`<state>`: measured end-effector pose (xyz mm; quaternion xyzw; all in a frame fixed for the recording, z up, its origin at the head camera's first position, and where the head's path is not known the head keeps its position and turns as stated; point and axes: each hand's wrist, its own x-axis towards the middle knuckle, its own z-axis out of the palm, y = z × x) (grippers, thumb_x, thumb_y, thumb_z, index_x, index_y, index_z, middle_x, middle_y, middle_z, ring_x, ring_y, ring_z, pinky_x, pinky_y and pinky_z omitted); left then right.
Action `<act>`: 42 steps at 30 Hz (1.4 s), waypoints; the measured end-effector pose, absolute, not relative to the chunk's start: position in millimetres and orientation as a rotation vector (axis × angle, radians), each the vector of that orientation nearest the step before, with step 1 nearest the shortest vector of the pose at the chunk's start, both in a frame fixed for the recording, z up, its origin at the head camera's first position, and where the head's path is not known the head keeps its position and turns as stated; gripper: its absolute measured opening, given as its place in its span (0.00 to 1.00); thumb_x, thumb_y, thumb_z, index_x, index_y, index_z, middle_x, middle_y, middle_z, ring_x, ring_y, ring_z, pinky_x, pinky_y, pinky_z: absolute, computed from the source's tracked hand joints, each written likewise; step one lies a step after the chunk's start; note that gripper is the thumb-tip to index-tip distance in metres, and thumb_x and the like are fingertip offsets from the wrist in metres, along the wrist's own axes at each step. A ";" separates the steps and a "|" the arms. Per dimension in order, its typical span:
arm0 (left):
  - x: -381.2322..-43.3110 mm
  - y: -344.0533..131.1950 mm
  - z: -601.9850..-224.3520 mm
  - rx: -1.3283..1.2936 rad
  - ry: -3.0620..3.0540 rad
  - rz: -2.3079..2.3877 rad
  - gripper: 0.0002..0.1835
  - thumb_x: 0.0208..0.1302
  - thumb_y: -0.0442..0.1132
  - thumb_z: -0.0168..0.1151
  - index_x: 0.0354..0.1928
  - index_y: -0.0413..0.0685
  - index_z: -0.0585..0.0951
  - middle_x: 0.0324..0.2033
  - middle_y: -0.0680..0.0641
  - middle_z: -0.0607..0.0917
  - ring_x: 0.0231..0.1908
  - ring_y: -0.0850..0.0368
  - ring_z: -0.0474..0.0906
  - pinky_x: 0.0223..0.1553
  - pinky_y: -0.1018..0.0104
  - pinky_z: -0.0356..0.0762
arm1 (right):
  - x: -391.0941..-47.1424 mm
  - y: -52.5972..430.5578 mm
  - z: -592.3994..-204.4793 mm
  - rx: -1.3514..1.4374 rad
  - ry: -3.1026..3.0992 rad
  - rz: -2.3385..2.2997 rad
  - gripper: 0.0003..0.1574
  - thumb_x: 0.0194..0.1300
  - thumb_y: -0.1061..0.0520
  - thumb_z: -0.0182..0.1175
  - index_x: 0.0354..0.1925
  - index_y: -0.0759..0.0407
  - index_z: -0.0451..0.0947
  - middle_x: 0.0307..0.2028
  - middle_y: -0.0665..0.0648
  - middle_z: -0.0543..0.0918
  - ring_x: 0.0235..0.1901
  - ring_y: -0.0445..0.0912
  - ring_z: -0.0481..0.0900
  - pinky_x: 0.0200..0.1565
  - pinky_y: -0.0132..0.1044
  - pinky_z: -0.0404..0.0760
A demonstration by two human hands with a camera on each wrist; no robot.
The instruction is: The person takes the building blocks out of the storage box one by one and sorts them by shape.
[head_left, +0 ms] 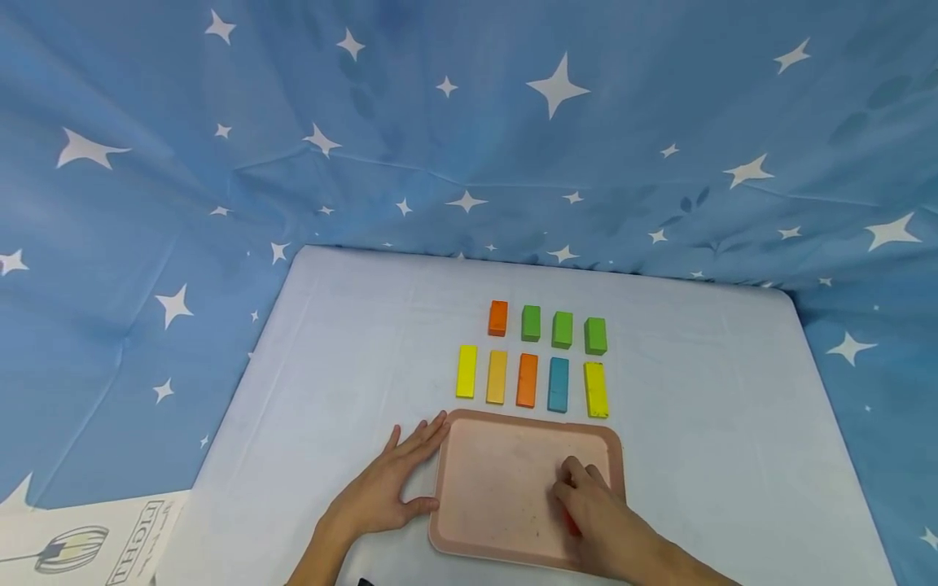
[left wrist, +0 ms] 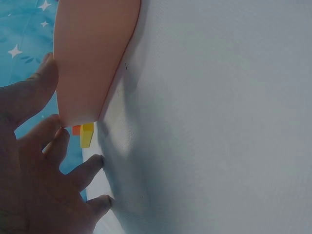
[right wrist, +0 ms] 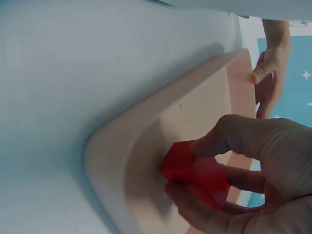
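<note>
A pink tray [head_left: 498, 488] lies at the near side of the white table. Inside its right part, my right hand [head_left: 608, 521] pinches a red block [right wrist: 180, 161] between thumb and fingers; the block is mostly covered by the hand in the head view. The right wrist view shows the block low over the tray floor, near a rounded corner. My left hand [head_left: 384, 488] is spread at the tray's left side, thumb and fingertips at the rim. From the left wrist, the tray's outer wall [left wrist: 92, 63] rises beside these fingers.
Beyond the tray stand two rows of blocks. The back row has an orange block [head_left: 497, 318] and three green ones [head_left: 562, 330]; the front row has yellow [head_left: 466, 371], light orange [head_left: 496, 377], orange [head_left: 526, 380], blue [head_left: 558, 384] and yellow [head_left: 597, 390]. A blue star-patterned cloth [head_left: 469, 146] hangs behind.
</note>
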<state>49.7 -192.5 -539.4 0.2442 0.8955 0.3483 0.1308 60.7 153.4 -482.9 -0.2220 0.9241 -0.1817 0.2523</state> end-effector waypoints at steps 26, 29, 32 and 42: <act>48.7 -194.8 -542.4 0.715 2.589 1.024 0.58 0.57 0.51 0.79 0.84 0.60 0.54 0.84 0.59 0.49 0.81 0.46 0.54 0.79 0.30 0.43 | -139.5 66.1 -442.4 -0.682 2.580 -0.761 0.35 0.54 0.56 0.79 0.60 0.56 0.81 0.55 0.58 0.83 0.51 0.53 0.78 0.48 0.44 0.89; 49.0 -195.5 -542.8 0.736 2.590 1.026 0.58 0.57 0.50 0.79 0.84 0.60 0.54 0.84 0.58 0.50 0.81 0.45 0.55 0.79 0.30 0.44 | -163.1 50.5 -455.9 -0.614 2.589 -0.753 0.38 0.55 0.54 0.78 0.64 0.56 0.80 0.56 0.59 0.82 0.53 0.55 0.76 0.50 0.46 0.88; 49.8 -196.4 -542.6 0.738 2.578 1.036 0.58 0.57 0.51 0.78 0.84 0.60 0.53 0.84 0.58 0.49 0.81 0.45 0.54 0.79 0.29 0.43 | -180.4 37.8 -469.0 -0.551 2.584 -0.760 0.41 0.56 0.54 0.78 0.67 0.55 0.77 0.57 0.60 0.82 0.54 0.56 0.75 0.52 0.47 0.87; 51.6 -195.3 -542.8 0.672 2.588 1.004 0.58 0.57 0.54 0.78 0.84 0.64 0.52 0.83 0.63 0.48 0.81 0.49 0.53 0.80 0.33 0.42 | -206.1 19.9 -493.8 -0.465 2.632 -0.830 0.27 0.61 0.66 0.67 0.60 0.57 0.80 0.56 0.61 0.83 0.53 0.54 0.78 0.58 0.47 0.86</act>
